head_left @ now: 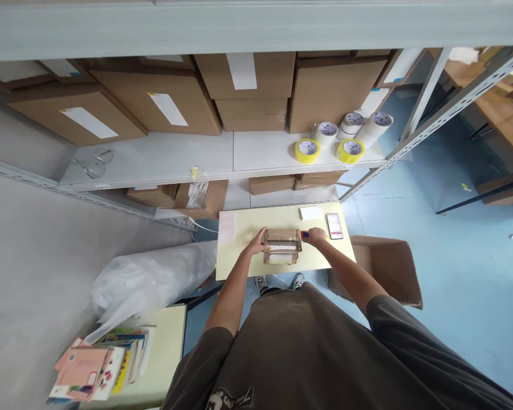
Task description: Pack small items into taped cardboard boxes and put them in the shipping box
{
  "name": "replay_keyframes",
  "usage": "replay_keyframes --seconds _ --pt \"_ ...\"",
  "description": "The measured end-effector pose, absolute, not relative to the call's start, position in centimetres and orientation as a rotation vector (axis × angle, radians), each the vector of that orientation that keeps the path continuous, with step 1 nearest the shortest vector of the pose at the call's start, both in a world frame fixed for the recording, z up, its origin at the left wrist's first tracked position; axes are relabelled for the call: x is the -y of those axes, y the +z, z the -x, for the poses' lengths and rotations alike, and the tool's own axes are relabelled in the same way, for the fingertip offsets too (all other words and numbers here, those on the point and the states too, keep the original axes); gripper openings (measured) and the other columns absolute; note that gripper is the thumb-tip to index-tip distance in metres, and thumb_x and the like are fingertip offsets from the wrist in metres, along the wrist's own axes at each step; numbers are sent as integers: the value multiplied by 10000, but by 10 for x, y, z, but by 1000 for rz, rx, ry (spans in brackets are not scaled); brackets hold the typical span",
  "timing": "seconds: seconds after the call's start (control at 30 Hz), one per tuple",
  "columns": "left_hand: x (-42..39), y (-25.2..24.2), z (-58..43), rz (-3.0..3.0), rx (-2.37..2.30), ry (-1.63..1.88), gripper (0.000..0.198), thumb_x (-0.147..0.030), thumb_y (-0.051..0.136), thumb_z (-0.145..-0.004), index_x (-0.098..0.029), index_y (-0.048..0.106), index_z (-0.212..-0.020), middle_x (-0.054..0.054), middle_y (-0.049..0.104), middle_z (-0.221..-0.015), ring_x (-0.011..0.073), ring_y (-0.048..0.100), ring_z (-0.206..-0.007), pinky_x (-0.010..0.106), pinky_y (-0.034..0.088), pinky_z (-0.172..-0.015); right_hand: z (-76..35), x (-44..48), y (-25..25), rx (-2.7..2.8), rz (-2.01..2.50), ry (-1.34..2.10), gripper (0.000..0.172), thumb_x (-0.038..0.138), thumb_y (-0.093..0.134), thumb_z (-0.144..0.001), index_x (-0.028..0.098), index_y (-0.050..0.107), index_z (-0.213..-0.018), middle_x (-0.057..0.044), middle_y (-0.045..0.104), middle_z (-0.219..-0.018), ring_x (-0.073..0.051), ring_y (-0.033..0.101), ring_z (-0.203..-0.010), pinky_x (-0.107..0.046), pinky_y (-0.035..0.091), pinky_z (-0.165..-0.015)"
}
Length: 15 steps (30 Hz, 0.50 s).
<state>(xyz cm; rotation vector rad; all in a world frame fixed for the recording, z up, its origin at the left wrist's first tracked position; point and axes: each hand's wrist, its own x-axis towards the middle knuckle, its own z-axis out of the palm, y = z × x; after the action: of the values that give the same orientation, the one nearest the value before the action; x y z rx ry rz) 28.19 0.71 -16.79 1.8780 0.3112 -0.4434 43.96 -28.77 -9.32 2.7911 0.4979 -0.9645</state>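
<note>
On the pale yellow table (239,267) in front of me, my left hand (256,244) grips the left end of a small taped cardboard box (282,234). Fingers and thumb spread around its corner. A second small box (281,258) with a white label lies just nearer to me. My right hand (317,236) is closed around a small red-and-blue tool (305,234) at the box's right end; its exact kind is too small to make out. Beyond that hand lies a phone (334,226), with a white slip of paper (310,213) behind.
A shelf (188,154) stands behind the table, bearing large cartons (252,80) and tape rolls (307,150). An open carton (389,270) sits on the floor at right. Bubble wrap (154,279) and a book stack (94,370) are at left.
</note>
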Motion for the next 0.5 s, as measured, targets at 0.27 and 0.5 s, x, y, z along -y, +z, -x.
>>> replay_keyframes --seconds 0.27,0.5 --pt "-1 -160 -281 -1917 -359 -497 1150 -385 745 -878 -338 -20 -1736 140 233 -1776 287 630 -1331 406 518 -1111 -405 341 -124 -114 -2949 -1003 493 434 398 -1079 146 623 -1409 -220 734 -1286 -307 711 -1199 -356 514 -937" --pt "24 -158 -283 -1926 -471 -470 1114 -524 689 -931 -319 -53 -1736 108 213 -1784 324 410 -1559 423 421 -1205 -406 317 -111 -158 -3146 -1054 586 493 254 -1113 160 723 -1223 -192 766 -1201 -294 727 -1110 -323 523 -880"
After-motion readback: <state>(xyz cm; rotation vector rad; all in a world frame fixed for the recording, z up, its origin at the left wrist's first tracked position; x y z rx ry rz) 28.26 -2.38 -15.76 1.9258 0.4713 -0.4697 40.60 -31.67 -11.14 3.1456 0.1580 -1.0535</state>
